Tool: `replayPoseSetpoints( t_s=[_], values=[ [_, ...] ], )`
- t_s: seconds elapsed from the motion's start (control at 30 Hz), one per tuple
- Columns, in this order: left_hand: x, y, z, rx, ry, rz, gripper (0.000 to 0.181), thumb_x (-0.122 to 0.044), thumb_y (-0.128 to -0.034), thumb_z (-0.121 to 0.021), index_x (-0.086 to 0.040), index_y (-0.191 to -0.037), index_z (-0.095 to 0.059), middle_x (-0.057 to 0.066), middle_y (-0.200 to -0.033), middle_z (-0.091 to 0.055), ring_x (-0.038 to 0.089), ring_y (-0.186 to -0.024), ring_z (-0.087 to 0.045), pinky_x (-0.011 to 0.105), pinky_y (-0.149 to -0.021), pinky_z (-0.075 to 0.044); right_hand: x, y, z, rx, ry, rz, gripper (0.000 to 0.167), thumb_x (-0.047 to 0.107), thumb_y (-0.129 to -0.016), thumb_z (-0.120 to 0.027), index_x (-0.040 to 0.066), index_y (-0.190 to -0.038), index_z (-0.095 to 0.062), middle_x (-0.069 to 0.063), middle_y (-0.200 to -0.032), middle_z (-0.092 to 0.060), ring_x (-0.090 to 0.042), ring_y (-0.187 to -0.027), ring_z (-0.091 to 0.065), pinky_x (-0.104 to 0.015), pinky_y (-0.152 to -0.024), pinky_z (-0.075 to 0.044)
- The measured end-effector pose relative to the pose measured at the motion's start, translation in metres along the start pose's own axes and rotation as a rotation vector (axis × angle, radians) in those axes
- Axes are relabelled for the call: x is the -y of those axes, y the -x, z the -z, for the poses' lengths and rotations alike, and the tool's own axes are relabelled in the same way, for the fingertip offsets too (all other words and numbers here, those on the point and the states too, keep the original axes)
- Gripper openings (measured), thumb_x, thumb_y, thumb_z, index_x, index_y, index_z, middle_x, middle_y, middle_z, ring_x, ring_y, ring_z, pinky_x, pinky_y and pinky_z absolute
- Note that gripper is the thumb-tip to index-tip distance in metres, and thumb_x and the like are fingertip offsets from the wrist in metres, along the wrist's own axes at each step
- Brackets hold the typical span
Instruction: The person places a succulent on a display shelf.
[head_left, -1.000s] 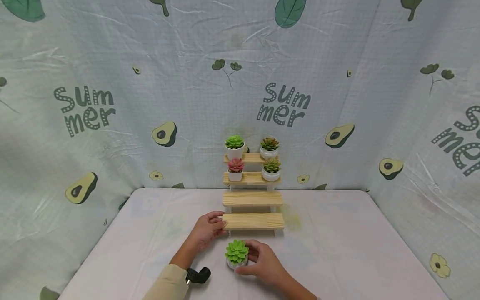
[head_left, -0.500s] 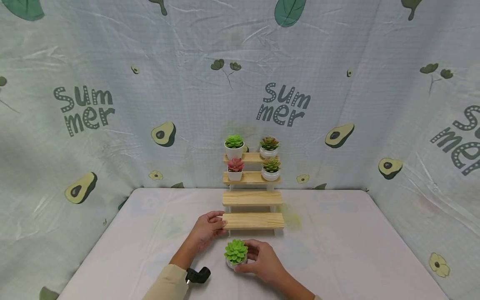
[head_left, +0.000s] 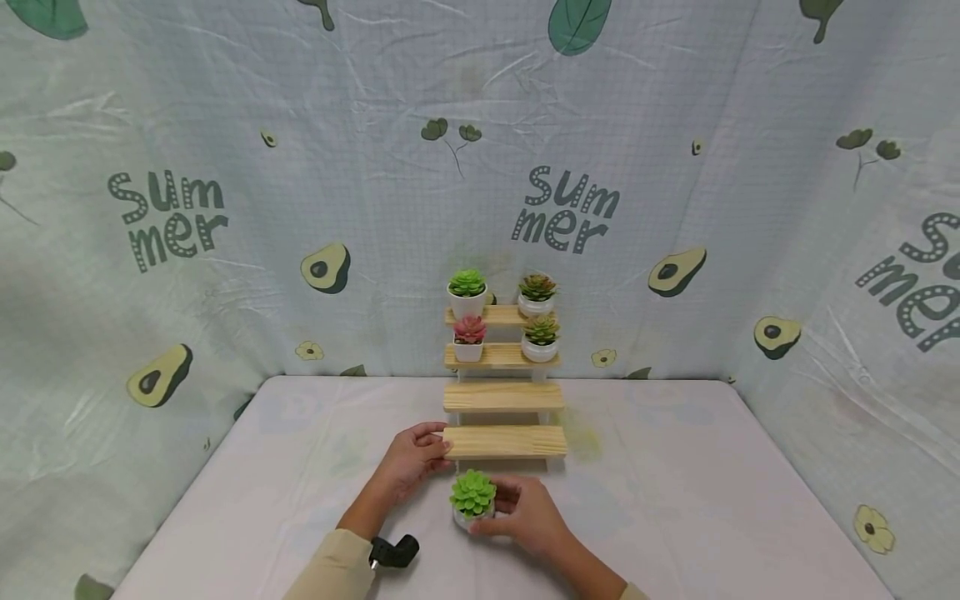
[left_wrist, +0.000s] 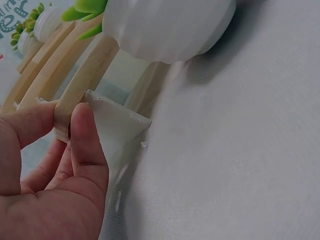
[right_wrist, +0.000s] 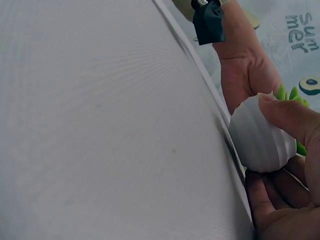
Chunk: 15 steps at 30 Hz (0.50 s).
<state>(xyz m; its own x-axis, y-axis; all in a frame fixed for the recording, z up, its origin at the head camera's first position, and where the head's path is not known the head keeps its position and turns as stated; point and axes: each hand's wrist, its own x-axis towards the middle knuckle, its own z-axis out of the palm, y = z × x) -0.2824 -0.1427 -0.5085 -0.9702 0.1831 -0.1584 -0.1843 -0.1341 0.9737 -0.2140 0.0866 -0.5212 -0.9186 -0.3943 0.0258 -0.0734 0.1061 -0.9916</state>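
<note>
A bright green succulent (head_left: 472, 492) in a ribbed white pot (right_wrist: 261, 136) is held in my right hand (head_left: 531, 518), in front of the wooden stepped plant stand (head_left: 504, 397). Thumb and fingers grip the pot from its right side. With my left hand (head_left: 411, 461) I pinch the left end of the stand's lowest board (left_wrist: 80, 82), thumb on one face and fingers on the other. In the left wrist view the ribbed pot (left_wrist: 167, 27) appears close to that board, with a shadow under it.
The top step bears a green succulent (head_left: 467, 292) and a brownish one (head_left: 537, 295). On the step below stand a red succulent (head_left: 469, 339) and an olive-green one (head_left: 541, 337). A white cloth covers the table (head_left: 660, 483); a printed curtain (head_left: 405, 200) hangs behind.
My right hand and the green succulent have shifted slightly forward, towards the stand. The left hand keeps its pinch on the board. The other plants stay put.
</note>
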Motion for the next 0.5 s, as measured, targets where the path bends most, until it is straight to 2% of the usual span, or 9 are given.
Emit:
replayPoseSetpoints(
  t_s=[0.2, 0.5],
  values=[
    [0.003, -0.001, 0.000, 0.012, 0.001, 0.002, 0.046, 0.002, -0.0982, -0.064, 0.011, -0.141, -0.047, 0.000, -0.092, -0.068, 0.010, -0.078, -0.066, 0.022, -0.069, -0.060, 0.001, -0.004, 0.004, -0.030, 0.008, 0.010, 0.064, 0.011, -0.075, -0.092, -0.006, -0.130, -0.065, -0.022, -0.128, -0.070, -0.026, -0.111, -0.072, -0.024, -0.090, -0.060],
    [0.001, 0.000, 0.000, 0.007, 0.012, -0.010, 0.045, 0.003, -0.0976, -0.063, 0.012, -0.139, -0.048, 0.000, -0.089, -0.067, 0.010, -0.076, -0.065, 0.022, -0.069, -0.060, 0.014, -0.013, 0.013, -0.060, 0.021, 0.028, 0.067, 0.019, -0.076, -0.093, -0.003, -0.133, -0.065, -0.020, -0.128, -0.069, -0.022, -0.110, -0.072, -0.025, -0.089, -0.061]
  ],
)
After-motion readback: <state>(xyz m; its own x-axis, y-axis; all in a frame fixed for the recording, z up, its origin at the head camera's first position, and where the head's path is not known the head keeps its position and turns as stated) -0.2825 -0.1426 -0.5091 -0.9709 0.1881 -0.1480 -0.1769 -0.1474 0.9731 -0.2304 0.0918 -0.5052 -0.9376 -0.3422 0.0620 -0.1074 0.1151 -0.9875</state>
